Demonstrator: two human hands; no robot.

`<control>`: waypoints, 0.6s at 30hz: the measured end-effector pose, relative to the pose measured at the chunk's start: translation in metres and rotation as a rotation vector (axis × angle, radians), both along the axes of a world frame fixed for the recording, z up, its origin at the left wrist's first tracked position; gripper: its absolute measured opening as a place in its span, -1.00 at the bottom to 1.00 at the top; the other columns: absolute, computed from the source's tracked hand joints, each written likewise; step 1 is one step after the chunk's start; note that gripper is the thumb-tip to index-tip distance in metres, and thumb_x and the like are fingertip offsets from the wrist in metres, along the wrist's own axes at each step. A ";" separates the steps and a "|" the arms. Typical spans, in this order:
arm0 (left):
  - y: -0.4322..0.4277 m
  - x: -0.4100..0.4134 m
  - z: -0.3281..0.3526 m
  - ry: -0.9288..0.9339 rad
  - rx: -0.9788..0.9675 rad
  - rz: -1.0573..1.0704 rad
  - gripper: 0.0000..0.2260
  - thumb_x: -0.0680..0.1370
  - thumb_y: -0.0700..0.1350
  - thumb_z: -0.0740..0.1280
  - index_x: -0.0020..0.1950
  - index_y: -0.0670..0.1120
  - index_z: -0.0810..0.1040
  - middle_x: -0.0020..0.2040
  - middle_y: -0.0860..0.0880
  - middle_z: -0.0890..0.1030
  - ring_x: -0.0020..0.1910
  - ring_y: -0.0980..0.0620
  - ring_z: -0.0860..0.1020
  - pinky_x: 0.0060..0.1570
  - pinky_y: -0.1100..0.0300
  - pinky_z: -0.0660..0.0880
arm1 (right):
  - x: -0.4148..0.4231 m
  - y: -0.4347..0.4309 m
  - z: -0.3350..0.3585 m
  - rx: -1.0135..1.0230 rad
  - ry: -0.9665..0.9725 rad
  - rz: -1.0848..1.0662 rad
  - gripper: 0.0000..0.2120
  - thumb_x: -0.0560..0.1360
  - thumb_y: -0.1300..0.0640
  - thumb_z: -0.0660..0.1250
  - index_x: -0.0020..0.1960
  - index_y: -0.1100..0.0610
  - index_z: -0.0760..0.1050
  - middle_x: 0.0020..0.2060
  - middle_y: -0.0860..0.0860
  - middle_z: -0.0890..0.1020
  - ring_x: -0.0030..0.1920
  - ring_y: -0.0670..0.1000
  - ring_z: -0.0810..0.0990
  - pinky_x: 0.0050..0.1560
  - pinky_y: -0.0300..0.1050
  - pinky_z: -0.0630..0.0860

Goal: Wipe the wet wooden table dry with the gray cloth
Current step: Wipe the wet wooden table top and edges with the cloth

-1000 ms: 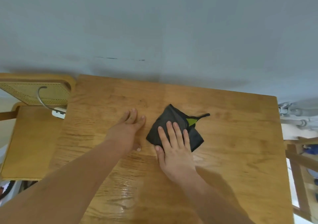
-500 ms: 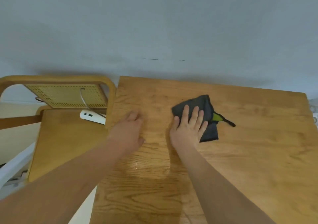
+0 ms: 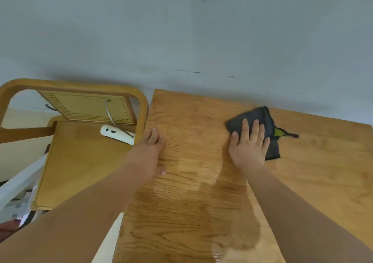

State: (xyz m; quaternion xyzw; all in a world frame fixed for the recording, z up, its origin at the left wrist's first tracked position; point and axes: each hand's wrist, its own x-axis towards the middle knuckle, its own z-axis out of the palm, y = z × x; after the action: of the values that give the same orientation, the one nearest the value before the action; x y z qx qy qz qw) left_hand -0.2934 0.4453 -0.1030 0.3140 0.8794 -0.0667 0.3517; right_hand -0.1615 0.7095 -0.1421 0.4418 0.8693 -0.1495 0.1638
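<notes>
The dark gray cloth (image 3: 260, 117), with a green tag and a thin loop on its right side, lies folded on the wooden table (image 3: 323, 161) near the far edge. My right hand (image 3: 247, 143) presses flat on the cloth with fingers spread and straight. My left hand (image 3: 149, 151) rests flat on the table at its left edge, fingers pointing away from me. A wet, shiny patch (image 3: 201, 212) darkens the wood between and below my forearms.
A wooden chair with a cane back (image 3: 86, 109) stands against the table's left side. A white device with a metal hook (image 3: 116, 133) lies on its seat. A gray wall (image 3: 181, 30) runs behind the table. White objects sit at the lower left.
My right hand has slid the cloth further toward the table's far edge and to the right. The view has swung left, showing more of the chair. My left hand stays at the left edge.
</notes>
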 end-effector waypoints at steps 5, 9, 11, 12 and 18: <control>0.007 0.000 -0.001 -0.004 -0.020 0.038 0.03 0.50 0.20 0.48 0.68 0.00 -0.19 0.64 0.00 -0.35 0.62 0.01 -0.32 0.56 0.06 0.19 | -0.044 -0.093 -0.003 -0.036 0.108 -0.028 -0.41 0.71 -0.10 -0.14 0.67 -0.07 -0.27 0.65 0.04 -0.29 0.62 0.12 -0.37 0.55 0.23 -0.39; 0.004 -0.001 -0.002 -0.041 0.016 0.089 0.02 0.51 0.15 0.49 0.67 0.05 -0.19 0.63 0.06 -0.38 0.61 0.08 -0.34 0.59 0.06 0.15 | -0.056 -0.091 -0.012 -0.047 0.164 0.659 -0.42 0.70 -0.14 -0.14 0.68 -0.10 -0.19 0.66 0.00 -0.23 0.62 0.06 -0.37 0.57 0.23 -0.35; 0.001 -0.003 -0.003 -0.055 0.042 0.104 0.01 0.51 0.14 0.49 0.67 0.07 -0.20 0.62 0.09 -0.40 0.60 0.10 -0.36 0.59 0.05 0.15 | -0.077 -0.050 -0.016 -0.040 0.177 0.819 -0.43 0.69 -0.18 -0.17 0.68 -0.12 -0.15 0.67 -0.02 -0.20 0.63 0.02 -0.35 0.60 0.21 -0.29; -0.001 -0.003 -0.003 -0.062 0.045 0.110 0.01 0.51 0.14 0.49 0.67 0.08 -0.21 0.61 0.11 -0.40 0.59 0.12 -0.36 0.59 0.05 0.15 | -0.089 -0.033 -0.015 -0.023 0.159 0.824 -0.43 0.69 -0.19 -0.17 0.67 -0.13 -0.15 0.67 -0.02 -0.20 0.63 0.01 -0.34 0.60 0.20 -0.28; -0.004 -0.002 -0.006 -0.058 0.047 0.098 0.02 0.50 0.18 0.48 0.66 0.12 -0.23 0.60 0.15 -0.41 0.58 0.15 -0.37 0.56 0.01 0.23 | -0.123 -0.055 -0.018 0.045 0.096 0.488 -0.41 0.69 -0.14 -0.20 0.67 -0.04 -0.25 0.65 0.07 -0.26 0.62 0.13 -0.36 0.57 0.26 -0.33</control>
State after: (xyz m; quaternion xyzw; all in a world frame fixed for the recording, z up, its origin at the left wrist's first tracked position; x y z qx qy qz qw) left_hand -0.2958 0.4409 -0.1086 0.2806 0.8843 -0.0198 0.3726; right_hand -0.2841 0.6543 -0.1601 0.2149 0.9600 -0.1070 0.1438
